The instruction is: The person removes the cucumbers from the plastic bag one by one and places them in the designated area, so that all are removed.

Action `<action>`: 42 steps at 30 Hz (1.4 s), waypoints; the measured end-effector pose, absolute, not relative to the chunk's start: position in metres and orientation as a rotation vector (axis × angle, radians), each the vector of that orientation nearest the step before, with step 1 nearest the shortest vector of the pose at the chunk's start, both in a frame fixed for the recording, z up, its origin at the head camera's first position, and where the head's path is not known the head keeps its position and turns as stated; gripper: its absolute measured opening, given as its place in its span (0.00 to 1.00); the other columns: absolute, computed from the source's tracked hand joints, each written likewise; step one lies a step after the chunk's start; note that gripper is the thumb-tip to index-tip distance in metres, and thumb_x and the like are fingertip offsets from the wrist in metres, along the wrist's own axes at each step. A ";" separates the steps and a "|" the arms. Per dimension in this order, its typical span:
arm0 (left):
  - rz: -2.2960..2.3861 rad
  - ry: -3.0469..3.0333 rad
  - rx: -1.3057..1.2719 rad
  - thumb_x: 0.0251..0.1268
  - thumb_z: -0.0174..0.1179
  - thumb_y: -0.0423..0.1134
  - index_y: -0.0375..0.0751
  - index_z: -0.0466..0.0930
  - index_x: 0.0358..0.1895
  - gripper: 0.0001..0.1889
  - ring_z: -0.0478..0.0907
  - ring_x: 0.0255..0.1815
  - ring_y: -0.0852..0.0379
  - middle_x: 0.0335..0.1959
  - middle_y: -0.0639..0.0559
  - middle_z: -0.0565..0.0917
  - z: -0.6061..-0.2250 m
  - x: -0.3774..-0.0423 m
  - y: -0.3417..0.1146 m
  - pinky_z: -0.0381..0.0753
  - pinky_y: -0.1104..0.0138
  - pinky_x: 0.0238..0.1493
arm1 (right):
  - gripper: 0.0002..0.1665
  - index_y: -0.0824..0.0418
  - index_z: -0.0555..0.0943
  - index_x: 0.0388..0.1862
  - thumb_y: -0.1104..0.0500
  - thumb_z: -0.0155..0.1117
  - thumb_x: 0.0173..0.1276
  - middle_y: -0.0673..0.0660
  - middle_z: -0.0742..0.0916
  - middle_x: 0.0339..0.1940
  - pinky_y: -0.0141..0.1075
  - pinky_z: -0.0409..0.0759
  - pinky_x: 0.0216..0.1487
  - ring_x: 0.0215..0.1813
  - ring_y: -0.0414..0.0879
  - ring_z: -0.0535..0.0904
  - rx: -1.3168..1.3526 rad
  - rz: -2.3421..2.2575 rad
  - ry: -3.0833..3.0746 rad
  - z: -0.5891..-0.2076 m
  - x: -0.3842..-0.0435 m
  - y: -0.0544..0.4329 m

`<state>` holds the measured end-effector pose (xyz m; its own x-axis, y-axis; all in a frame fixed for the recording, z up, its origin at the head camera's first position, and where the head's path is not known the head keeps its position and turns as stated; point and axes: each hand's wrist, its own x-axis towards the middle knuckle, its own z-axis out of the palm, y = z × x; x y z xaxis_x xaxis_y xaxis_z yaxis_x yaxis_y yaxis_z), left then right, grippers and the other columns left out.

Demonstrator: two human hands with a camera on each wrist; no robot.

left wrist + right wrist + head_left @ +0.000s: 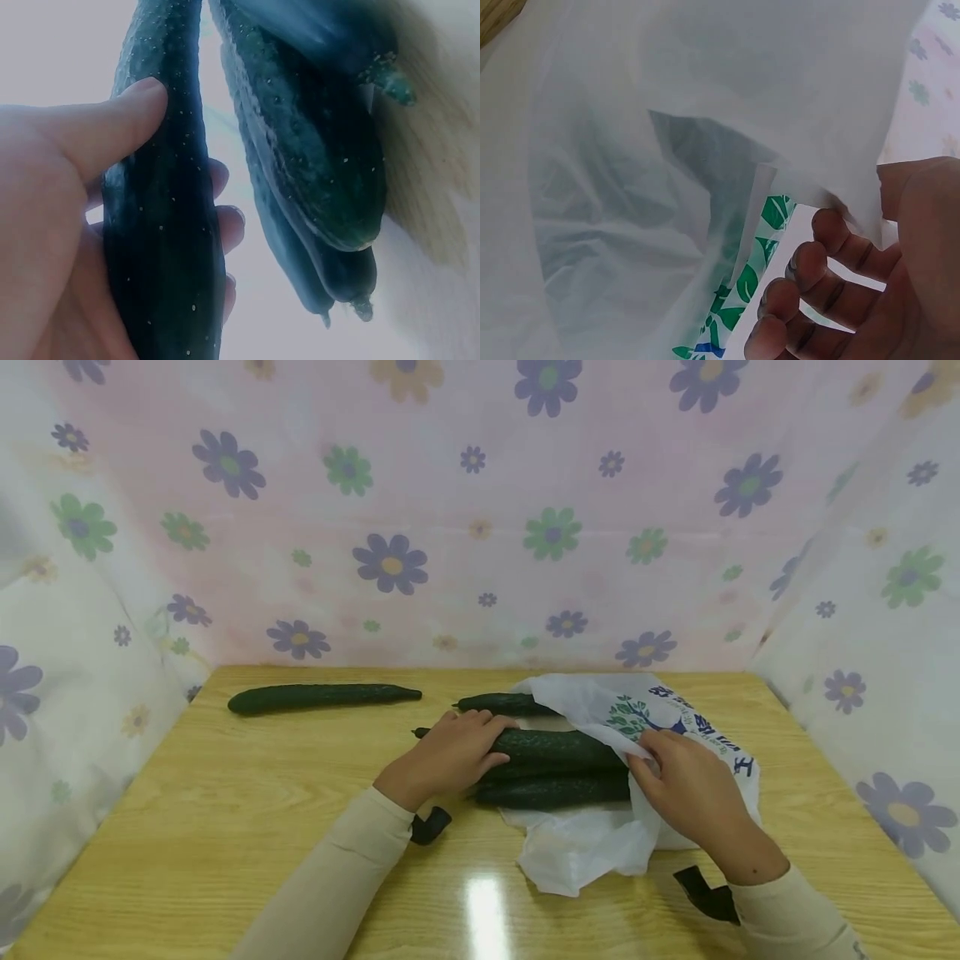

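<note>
My left hand point(459, 750) grips a dark green cucumber point(165, 247), its thumb on one side and its fingertips showing past the other. Several more cucumbers point(555, 792) lie beside it, partly inside a white plastic bag point(592, 856). Another cucumber point(495, 702) pokes out at the far side of the bag's mouth. The bag's edge is pinched by my right hand point(690, 785), between thumb and index finger, and lifted a little over the cucumbers. In the right wrist view the other fingers point(780, 300) curl loosely by the printed plastic. The cucumbers' right ends are hidden in the bag.
A single cucumber point(322, 696) lies at the back left of the wooden table point(247, 827). Flower-patterned cloth point(480, 568) stands behind the table and along both sides. Black pieces point(708, 895) show by both wrists.
</note>
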<state>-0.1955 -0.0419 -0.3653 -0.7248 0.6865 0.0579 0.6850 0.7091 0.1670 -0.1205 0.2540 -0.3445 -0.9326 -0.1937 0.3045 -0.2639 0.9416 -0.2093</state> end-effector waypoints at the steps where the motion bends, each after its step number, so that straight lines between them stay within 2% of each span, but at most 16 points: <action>1: 0.273 2.901 1.163 0.77 0.52 0.54 0.55 0.67 0.73 0.25 0.78 0.56 0.54 0.55 0.54 0.80 -0.365 -0.196 -0.042 0.74 0.51 0.62 | 0.13 0.55 0.73 0.26 0.58 0.61 0.72 0.49 0.71 0.21 0.33 0.58 0.23 0.22 0.41 0.63 0.338 0.355 -2.813 -0.345 -0.121 0.254; 5: 0.268 2.909 1.190 0.76 0.53 0.54 0.54 0.68 0.73 0.26 0.78 0.55 0.55 0.55 0.55 0.81 -0.362 -0.196 -0.041 0.75 0.53 0.60 | 0.14 0.55 0.72 0.25 0.59 0.62 0.71 0.49 0.71 0.21 0.32 0.58 0.22 0.22 0.41 0.63 0.337 0.347 -2.804 -0.344 -0.123 0.256; 13: 0.295 2.872 1.154 0.77 0.52 0.54 0.53 0.67 0.74 0.26 0.78 0.59 0.54 0.59 0.54 0.80 -0.360 -0.197 -0.043 0.72 0.50 0.66 | 0.12 0.56 0.73 0.26 0.59 0.62 0.71 0.49 0.71 0.21 0.32 0.58 0.22 0.22 0.41 0.63 0.344 0.370 -2.799 -0.343 -0.124 0.256; 21: 0.335 2.849 1.162 0.77 0.53 0.53 0.53 0.67 0.73 0.26 0.78 0.57 0.54 0.57 0.54 0.80 -0.362 -0.196 -0.046 0.73 0.50 0.63 | 0.11 0.56 0.74 0.26 0.60 0.61 0.70 0.49 0.71 0.21 0.32 0.59 0.22 0.21 0.41 0.62 0.319 0.371 -2.818 -0.344 -0.120 0.255; 25: 0.411 2.795 1.115 0.77 0.52 0.53 0.52 0.65 0.75 0.27 0.76 0.64 0.51 0.64 0.52 0.78 -0.360 -0.195 -0.051 0.70 0.48 0.68 | 0.12 0.56 0.73 0.26 0.60 0.61 0.71 0.49 0.70 0.20 0.32 0.58 0.21 0.21 0.41 0.61 0.311 0.374 -2.810 -0.345 -0.119 0.256; 30: 0.475 2.748 1.040 0.78 0.50 0.54 0.53 0.64 0.75 0.27 0.66 0.75 0.48 0.73 0.51 0.71 -0.357 -0.192 -0.065 0.61 0.43 0.75 | 0.15 0.54 0.71 0.24 0.59 0.61 0.72 0.49 0.69 0.20 0.32 0.57 0.21 0.21 0.40 0.60 0.329 0.364 -2.784 -0.345 -0.120 0.257; 37: 0.476 2.833 1.005 0.77 0.53 0.53 0.55 0.65 0.74 0.26 0.70 0.73 0.49 0.71 0.51 0.73 -0.350 -0.193 -0.091 0.60 0.41 0.74 | 0.16 0.55 0.70 0.24 0.59 0.62 0.72 0.49 0.70 0.20 0.32 0.58 0.21 0.21 0.41 0.61 0.329 0.363 -2.779 -0.344 -0.120 0.257; 42: 0.464 2.871 0.983 0.77 0.54 0.52 0.54 0.65 0.74 0.27 0.69 0.73 0.48 0.72 0.50 0.72 -0.345 -0.192 -0.113 0.62 0.40 0.72 | 0.17 0.54 0.69 0.23 0.59 0.61 0.72 0.49 0.68 0.19 0.32 0.57 0.21 0.20 0.40 0.60 0.329 0.369 -2.789 -0.344 -0.120 0.256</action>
